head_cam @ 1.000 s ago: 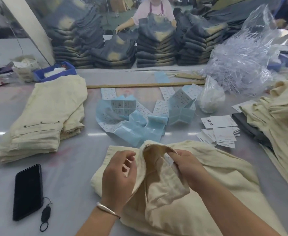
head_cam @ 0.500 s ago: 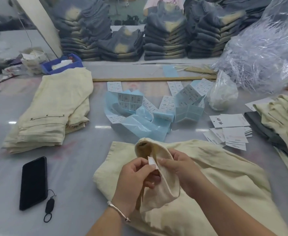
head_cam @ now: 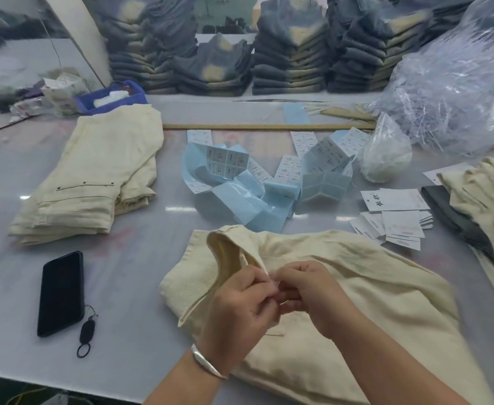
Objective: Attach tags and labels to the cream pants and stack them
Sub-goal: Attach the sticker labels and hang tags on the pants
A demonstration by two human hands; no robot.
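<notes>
Since the earlier frames, both hands have been brought closer together over the waistband, and the small white tag seen pinched between them half a second ago is now hidden behind the fingers; the upturned waistband flap, raised high before, has been lowered toward the cloth

From the head view, the cream pants (head_cam: 342, 302) are seen lying flat on the table (head_cam: 129, 276) directly in front of the person, waistband turned back at the left. The left hand (head_cam: 240, 311) is held with a closed grip, its fingers curled against the waistband edge, and the right hand (head_cam: 307, 296) is likewise closed, its fingertips meeting those of the left. Something small is judged to be pinched between them, though what it is cannot be made out.

The fabric is judged soft, limp and light, with a textured weave that should not slip; it will fold and sag wherever unsupported, so the stiffer, doubled waistband is the best place to be gripped for tagging, and both side seams for lifting.

A finished stack of cream pants (head_cam: 91, 182) is seen well apart at the left, and untagged ones (head_cam: 485, 194) at the right. Blue label sheets (head_cam: 240, 182) and white hang tags (head_cam: 397, 217) lie between, just beyond the worked pair. A phone (head_cam: 60, 293) rests near the left
</notes>
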